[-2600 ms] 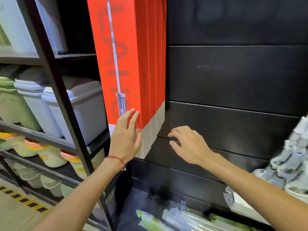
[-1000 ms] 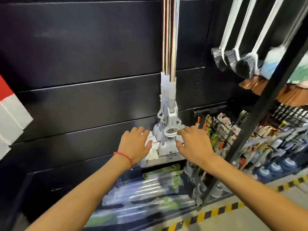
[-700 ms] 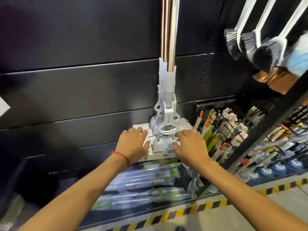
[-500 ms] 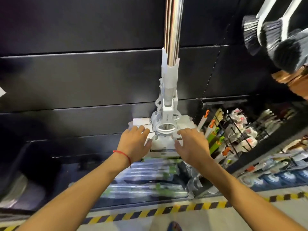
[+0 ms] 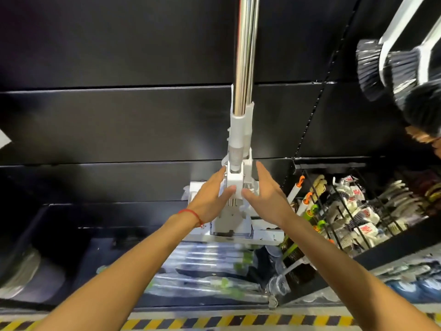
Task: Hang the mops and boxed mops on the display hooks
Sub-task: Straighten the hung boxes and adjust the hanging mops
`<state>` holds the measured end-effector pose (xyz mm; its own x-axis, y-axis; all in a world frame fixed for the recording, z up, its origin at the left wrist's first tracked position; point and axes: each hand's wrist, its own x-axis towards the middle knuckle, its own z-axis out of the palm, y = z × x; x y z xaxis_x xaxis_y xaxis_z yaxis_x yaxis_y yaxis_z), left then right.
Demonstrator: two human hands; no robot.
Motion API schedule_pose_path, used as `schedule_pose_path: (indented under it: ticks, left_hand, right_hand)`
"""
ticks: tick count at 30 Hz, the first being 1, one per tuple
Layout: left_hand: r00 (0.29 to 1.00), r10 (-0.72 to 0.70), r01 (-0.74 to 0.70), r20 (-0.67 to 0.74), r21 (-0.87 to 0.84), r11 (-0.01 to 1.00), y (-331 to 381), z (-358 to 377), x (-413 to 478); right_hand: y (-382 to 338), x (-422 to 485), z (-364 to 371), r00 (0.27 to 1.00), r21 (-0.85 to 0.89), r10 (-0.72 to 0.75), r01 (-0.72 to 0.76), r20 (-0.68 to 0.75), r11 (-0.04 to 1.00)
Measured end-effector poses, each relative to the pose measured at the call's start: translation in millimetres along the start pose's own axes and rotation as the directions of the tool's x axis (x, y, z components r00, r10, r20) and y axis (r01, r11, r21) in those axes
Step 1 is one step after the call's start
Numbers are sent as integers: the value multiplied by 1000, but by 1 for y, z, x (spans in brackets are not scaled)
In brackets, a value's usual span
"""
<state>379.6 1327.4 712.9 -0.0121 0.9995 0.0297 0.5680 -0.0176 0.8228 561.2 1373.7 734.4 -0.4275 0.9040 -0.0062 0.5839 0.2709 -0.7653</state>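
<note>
Two hanging mops with shiny steel poles [image 5: 245, 56] drop down the black back panel to a white plastic joint [image 5: 235, 173] and a flat white mop head [image 5: 232, 226]. My left hand [image 5: 210, 194], a red string at its wrist, lies against the left side of the joint with its thumb on the front. My right hand [image 5: 265, 194] mirrors it on the right side. Fingers of both hands are nearly straight and clasp the joint between them. The hooks at the top of the poles are out of view.
Black-bristled brushes [image 5: 374, 68] on white handles hang at the upper right. A wire rack of small packaged goods [image 5: 353, 206] stands to the right. Plastic-wrapped mops [image 5: 202, 266] lie on the bottom shelf. A yellow-black stripe [image 5: 214, 324] marks the floor edge.
Both hands have slid up from the flat mop head to the white joint and closed in on it. The view has tilted downward and moved closer.
</note>
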Motion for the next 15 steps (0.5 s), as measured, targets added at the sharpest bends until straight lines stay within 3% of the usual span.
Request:
schedule_pose_path:
  ticks: [3, 15]
  left_hand:
    - [999, -49, 51, 19, -130, 990, 2, -6, 11]
    - [998, -2, 9, 69, -101, 995, 1, -4, 12]
  right_hand:
    - [2, 15, -2, 999, 60, -1, -2, 51, 998]
    - [-1, 14, 5, 988, 179, -116, 96, 105, 979]
